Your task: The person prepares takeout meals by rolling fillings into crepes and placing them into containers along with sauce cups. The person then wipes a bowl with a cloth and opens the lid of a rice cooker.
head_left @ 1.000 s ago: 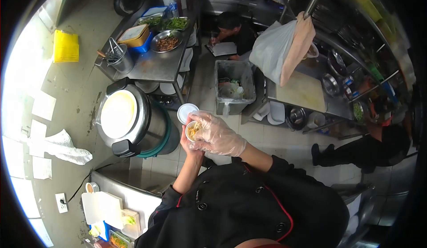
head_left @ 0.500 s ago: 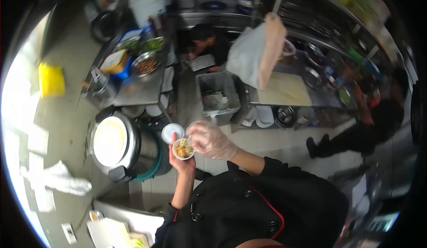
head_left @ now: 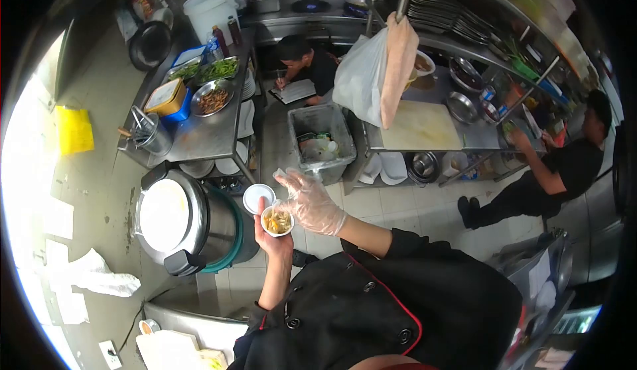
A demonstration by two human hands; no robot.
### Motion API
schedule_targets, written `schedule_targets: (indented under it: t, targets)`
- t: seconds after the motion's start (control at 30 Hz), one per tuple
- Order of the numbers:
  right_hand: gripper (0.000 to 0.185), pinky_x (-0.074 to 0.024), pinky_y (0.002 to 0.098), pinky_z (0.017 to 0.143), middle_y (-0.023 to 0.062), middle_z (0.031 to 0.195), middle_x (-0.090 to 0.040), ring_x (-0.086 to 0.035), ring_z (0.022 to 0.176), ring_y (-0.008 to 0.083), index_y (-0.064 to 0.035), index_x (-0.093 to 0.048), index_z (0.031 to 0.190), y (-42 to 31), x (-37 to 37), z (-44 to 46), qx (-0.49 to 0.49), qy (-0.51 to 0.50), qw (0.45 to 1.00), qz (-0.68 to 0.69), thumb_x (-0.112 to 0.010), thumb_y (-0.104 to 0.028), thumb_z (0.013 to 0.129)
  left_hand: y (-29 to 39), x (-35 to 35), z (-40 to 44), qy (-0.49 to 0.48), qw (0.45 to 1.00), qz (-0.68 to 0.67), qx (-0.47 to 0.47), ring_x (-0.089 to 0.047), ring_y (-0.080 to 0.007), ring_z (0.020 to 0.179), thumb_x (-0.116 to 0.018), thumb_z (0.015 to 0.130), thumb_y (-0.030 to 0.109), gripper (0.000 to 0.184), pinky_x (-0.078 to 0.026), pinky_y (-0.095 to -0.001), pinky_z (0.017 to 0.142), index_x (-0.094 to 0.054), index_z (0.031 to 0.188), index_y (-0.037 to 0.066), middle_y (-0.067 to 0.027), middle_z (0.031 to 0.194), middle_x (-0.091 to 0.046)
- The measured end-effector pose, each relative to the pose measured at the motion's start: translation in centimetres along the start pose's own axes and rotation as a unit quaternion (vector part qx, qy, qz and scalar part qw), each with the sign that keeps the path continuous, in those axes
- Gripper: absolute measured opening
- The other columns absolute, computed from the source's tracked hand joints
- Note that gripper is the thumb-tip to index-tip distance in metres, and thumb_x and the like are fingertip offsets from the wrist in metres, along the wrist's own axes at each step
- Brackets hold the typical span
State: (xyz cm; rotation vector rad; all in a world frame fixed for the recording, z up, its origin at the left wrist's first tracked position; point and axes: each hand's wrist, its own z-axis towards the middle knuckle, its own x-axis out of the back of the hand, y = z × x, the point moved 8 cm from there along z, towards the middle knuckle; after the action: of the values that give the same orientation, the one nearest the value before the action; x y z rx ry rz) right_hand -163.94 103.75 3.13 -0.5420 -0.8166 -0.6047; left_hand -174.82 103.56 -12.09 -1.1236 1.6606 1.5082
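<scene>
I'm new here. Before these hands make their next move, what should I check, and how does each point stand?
1. Left hand holding cup: ok.
2. Lid off cup: ok, it is beside the cup.
3. Food in cup: ok, no spill visible.
4. Right hand gloved: ok, clear plastic.
5. Left hand gloved: not ok, it looks bare.
6. Right hand clear of cup: cannot tell, they meet in this view.
</scene>
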Motion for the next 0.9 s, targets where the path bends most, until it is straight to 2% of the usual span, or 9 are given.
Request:
schedule_targets:
  t: [0.13, 0.23, 0.33, 0.53, 0.57, 0.67, 0.77, 0.8, 0.9]
  targets:
    - [0.023, -0.0392, 0.045, 0.103, 0.0175, 0.139, -0.047, -0.047, 0.125, 0.0372, -0.0208, -0.073, 0.098, -0.2, -2.6, -0.5, -0.016, -0.036, 0.999, 0.035, -0.063, -0.019, 0.078, 0.3, 1.4, 0.2, 0.019, 1.0, 0.017, -0.014, -0.051, -0.027, 0.124, -0.028, 0.103, 0.037, 0.055, -0.036, -0.0436, 0.108, -0.037, 0.147, 0.005, -0.0098, 0.141, -0.049]
    - [0.023, -0.0391, 0.0453, 0.105, 0.0193, 0.139, -0.046, -0.047, 0.126, 0.0378, -0.0142, -0.072, 0.1, -0.7, -3.0, -0.1, -0.01, -0.053, 0.996, 0.074, -0.063, -0.015, 0.079, 0.9, 1.3, 0.4, 0.047, 0.999, -0.011, -0.018, -0.06, -0.0235, 0.11, -0.028, 0.104, 0.037, 0.052, -0.046, -0.0407, 0.098, -0.041, 0.144, 0.007, -0.0095, 0.126, -0.059]
    - [0.024, -0.04, 0.0461, 0.104, 0.0194, 0.138, -0.046, -0.046, 0.127, 0.0378, -0.0068, -0.068, 0.104, 0.0, -3.9, -0.1, -0.066, -0.046, 0.979, 0.189, -0.061, -0.009, 0.081, 1.0, 2.2, 1.1, -0.007, 1.0, -0.015, -0.024, -0.06, -0.0237, 0.109, -0.028, 0.104, 0.038, 0.053, -0.047, -0.0403, 0.097, -0.041, 0.145, 0.007, -0.0109, 0.128, -0.058]
    - [0.025, -0.0404, 0.0459, 0.103, 0.0148, 0.125, -0.052, -0.05, 0.119, 0.0353, -0.0076, -0.066, 0.103, -1.1, -0.2, 0.8, 0.01, 0.018, 0.988, 0.156, -0.068, -0.009, 0.078, 1.1, -0.4, 1.1, -0.006, 1.0, -0.007, 0.003, -0.052, -0.0288, 0.124, -0.03, 0.103, 0.03, 0.049, -0.042, -0.0442, 0.106, -0.038, 0.147, 0.009, -0.013, 0.142, -0.047]
    - [0.026, -0.0401, 0.0459, 0.103, 0.0143, 0.125, -0.052, -0.049, 0.119, 0.0354, -0.0082, -0.066, 0.104, -1.0, -0.4, 0.8, 0.006, 0.024, 0.987, 0.159, -0.068, -0.01, 0.078, 0.9, -0.3, 1.4, -0.037, 0.999, 0.029, -0.001, -0.052, -0.0279, 0.124, -0.034, 0.102, 0.027, 0.049, -0.042, -0.0435, 0.105, -0.037, 0.147, 0.009, -0.0126, 0.143, -0.046]
    - [0.029, -0.0415, 0.0449, 0.101, 0.012, 0.122, -0.055, -0.051, 0.118, 0.0342, -0.0112, -0.066, 0.106, -0.1, 0.4, 0.6, -0.015, 0.04, 0.988, 0.148, -0.071, -0.012, 0.078, 1.1, -0.8, 1.3, 0.02, 0.999, 0.03, -0.01, -0.056, -0.0278, 0.118, -0.035, 0.101, 0.027, 0.05, -0.045, -0.0404, 0.101, -0.038, 0.146, 0.004, -0.015, 0.139, -0.049]
    - [0.029, -0.0428, 0.045, 0.1, 0.0125, 0.121, -0.055, -0.053, 0.116, 0.0339, -0.0109, -0.067, 0.106, 3.0, 0.8, -0.4, -0.117, 0.114, 0.97, 0.181, -0.073, -0.014, 0.078, -0.3, -0.6, 1.4, -0.076, 0.992, 0.003, 0.103, -0.058, -0.0276, 0.113, -0.037, 0.101, 0.033, 0.053, -0.047, -0.0392, 0.097, -0.041, 0.143, 0.001, -0.0152, 0.134, -0.054]
    - [0.038, -0.0493, 0.0404, 0.09, 0.0126, 0.114, -0.059, -0.062, 0.104, 0.0275, -0.0096, -0.061, 0.115, 3.7, 1.1, -0.1, -0.099, 0.123, 0.978, 0.137, -0.074, -0.013, 0.079, -1.2, 0.0, 1.3, -0.066, 0.987, 0.013, 0.146, -0.062, -0.0276, 0.106, -0.039, 0.1, 0.04, 0.055, -0.05, -0.0383, 0.092, -0.048, 0.137, -0.001, -0.0153, 0.125, -0.06]
    - [0.047, -0.0523, 0.032, 0.079, 0.01, 0.102, -0.063, -0.065, 0.091, 0.0186, -0.0073, -0.052, 0.124, 7.4, -3.7, -1.6, -0.321, -0.019, 0.875, 0.362, -0.073, -0.007, 0.081, -3.0, 1.9, 1.8, -0.06, 0.971, 0.117, 0.199, -0.064, -0.0287, 0.101, -0.041, 0.1, 0.04, 0.053, -0.051, -0.0387, 0.089, -0.054, 0.13, -0.002, -0.0173, 0.117, -0.064]
